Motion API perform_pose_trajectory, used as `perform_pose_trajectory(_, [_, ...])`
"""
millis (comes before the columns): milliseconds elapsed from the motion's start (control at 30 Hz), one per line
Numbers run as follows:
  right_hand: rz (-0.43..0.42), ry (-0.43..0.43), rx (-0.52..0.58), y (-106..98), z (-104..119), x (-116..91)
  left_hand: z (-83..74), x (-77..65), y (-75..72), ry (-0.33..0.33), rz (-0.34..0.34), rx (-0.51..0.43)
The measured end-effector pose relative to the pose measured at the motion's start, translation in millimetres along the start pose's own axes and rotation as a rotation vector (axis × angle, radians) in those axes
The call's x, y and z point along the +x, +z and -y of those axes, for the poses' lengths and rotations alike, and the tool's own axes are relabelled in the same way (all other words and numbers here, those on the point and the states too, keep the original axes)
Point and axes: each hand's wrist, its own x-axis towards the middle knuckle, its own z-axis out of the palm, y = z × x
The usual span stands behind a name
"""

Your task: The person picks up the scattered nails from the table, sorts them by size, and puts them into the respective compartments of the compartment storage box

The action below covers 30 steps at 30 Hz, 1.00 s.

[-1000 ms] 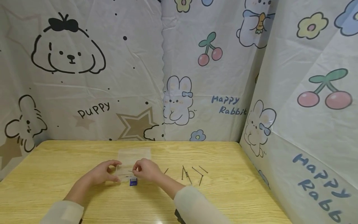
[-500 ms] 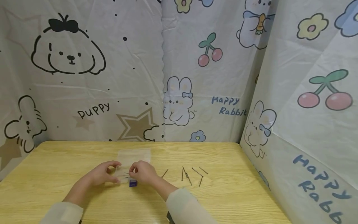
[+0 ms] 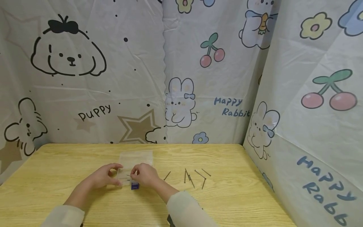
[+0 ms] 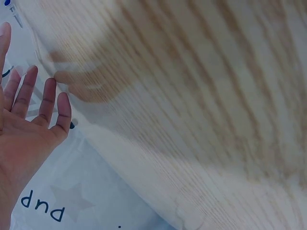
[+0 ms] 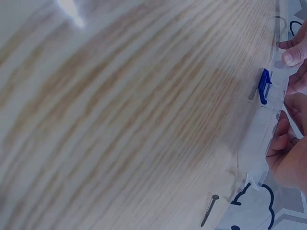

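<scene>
A clear plastic box [image 3: 124, 183] with a blue latch [image 3: 135, 186] on its front lies on the table, its transparent lid [image 3: 136, 156] folded back. My left hand [image 3: 104, 175] grips the box's left end, thumb at the front and fingers behind. Over the box, my right hand [image 3: 146, 175] pinches a thin nail [image 3: 128, 175] between thumb and forefinger. Another nail [image 3: 128, 180] shows in the box just below it. The right wrist view shows the blue latch [image 5: 264, 86] between the two hands. In the left wrist view, several fingers [image 4: 48, 103] of the left hand are extended.
Several loose nails [image 3: 199, 173] lie on the wooden table [image 3: 232, 195] right of the box. One nail [image 3: 167, 175] is close to the right forearm. A printed curtain [image 3: 136, 78] stands behind the table and along its right side.
My right hand has shifted slightly left over the box with the nail, uncovering more of the loose nail beside the forearm. The left hand has stayed on the box.
</scene>
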Motion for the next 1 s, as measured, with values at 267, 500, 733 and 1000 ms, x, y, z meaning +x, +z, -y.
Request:
perform_pose_trajectory(267, [-0.006, 0.031, 0.003, 5, -1, -1, -2.7, -1.7, 1.3, 0.001, -0.005, -0.022])
perform_pose_trajectory(500, [-0.015, 0.065, 0.052, 5, -1, -1, -3.6, -0.9, 1.6, -0.009, -0.005, -0.016])
perform_pose_trajectory(733, [-0.029, 0.048, 0.080, 3, -4, 0, -7.1, -1.6, 0.3, -0.008, -0.001, -0.012])
perform_pose_trajectory(1000, [-0.019, 0.059, 0.123, -6, -1, -2, -5.6, -2.8, -1.7, 0.001, -0.003, -0.005])
